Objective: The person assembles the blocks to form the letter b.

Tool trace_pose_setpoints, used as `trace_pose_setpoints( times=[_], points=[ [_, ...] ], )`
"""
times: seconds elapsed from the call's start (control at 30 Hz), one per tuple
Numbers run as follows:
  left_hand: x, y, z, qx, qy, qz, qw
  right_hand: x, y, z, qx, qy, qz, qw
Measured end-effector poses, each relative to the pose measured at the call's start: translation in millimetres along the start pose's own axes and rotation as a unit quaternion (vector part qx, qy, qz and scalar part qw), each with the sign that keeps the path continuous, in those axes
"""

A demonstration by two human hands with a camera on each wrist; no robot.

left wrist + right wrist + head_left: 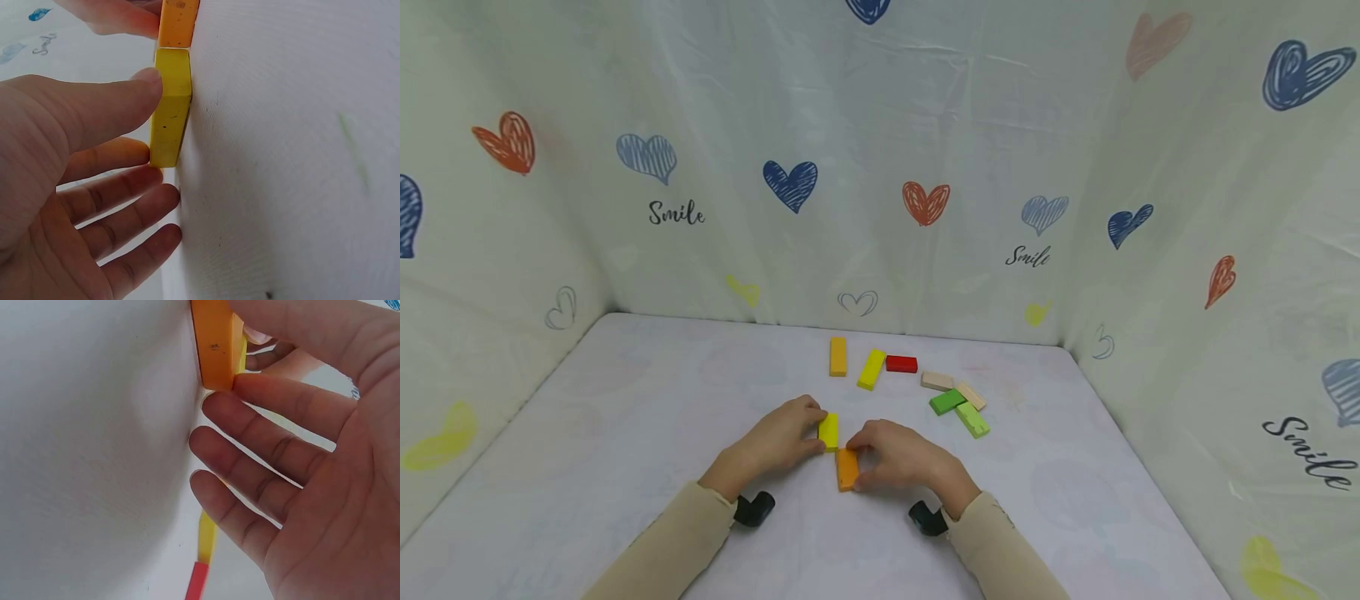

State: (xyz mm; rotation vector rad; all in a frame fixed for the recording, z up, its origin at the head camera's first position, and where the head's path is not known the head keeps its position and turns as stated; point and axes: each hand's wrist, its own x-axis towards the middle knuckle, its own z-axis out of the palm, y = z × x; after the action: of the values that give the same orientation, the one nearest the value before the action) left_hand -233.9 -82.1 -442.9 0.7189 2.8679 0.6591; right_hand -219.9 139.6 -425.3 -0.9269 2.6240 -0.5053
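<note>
A yellow block [829, 432] lies on the white tabletop, pinched between thumb and forefinger of my left hand [778, 439]. Just nearer to me, my right hand [901, 458] pinches an orange block [847, 472] by its two ends. In the left wrist view, the yellow block [170, 112] and the orange block [177, 25] stand nearly end to end, with a thin line between them. The right wrist view shows the thumb and forefinger at the orange block [217, 350]. On both hands the other fingers are loosely extended.
Farther back lie a yellow-orange block [838, 357], another yellow block [871, 369] and a red block [902, 364]. To the right, a beige block [937, 381], a light wood block [971, 396], a green block [947, 402] and a light green block [972, 420] lie close together.
</note>
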Motion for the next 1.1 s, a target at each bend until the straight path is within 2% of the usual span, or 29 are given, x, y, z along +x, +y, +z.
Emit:
trace_pose_setpoints(
  times=[0.23,0.47,0.63,0.93,1.1],
  points=[
    [0.1,-0.1,-0.4,-0.002,0.003,0.007,1.0,2.1,-3.2,3.7,0.002,0.015,-0.009,0.9998],
    [-1.6,2.7,-2.0,-0.005,0.0,-0.001,1.0,4.0,-7.3,7.2,0.006,0.026,-0.016,0.9995],
    [-1.9,3.3,-2.5,-0.005,-0.003,-0.003,1.0,4.1,-9.7,7.5,0.002,0.029,-0.024,0.9993],
    [-2.7,3.2,-2.9,-0.004,-0.007,0.004,1.0,5.8,-10.7,9.9,0.005,0.024,-0.015,0.9996],
    [-2.4,3.9,-3.4,-0.001,-0.018,-0.003,0.9998,6.4,-12.1,10.5,0.003,0.029,-0.02,0.9994]
  ],
)
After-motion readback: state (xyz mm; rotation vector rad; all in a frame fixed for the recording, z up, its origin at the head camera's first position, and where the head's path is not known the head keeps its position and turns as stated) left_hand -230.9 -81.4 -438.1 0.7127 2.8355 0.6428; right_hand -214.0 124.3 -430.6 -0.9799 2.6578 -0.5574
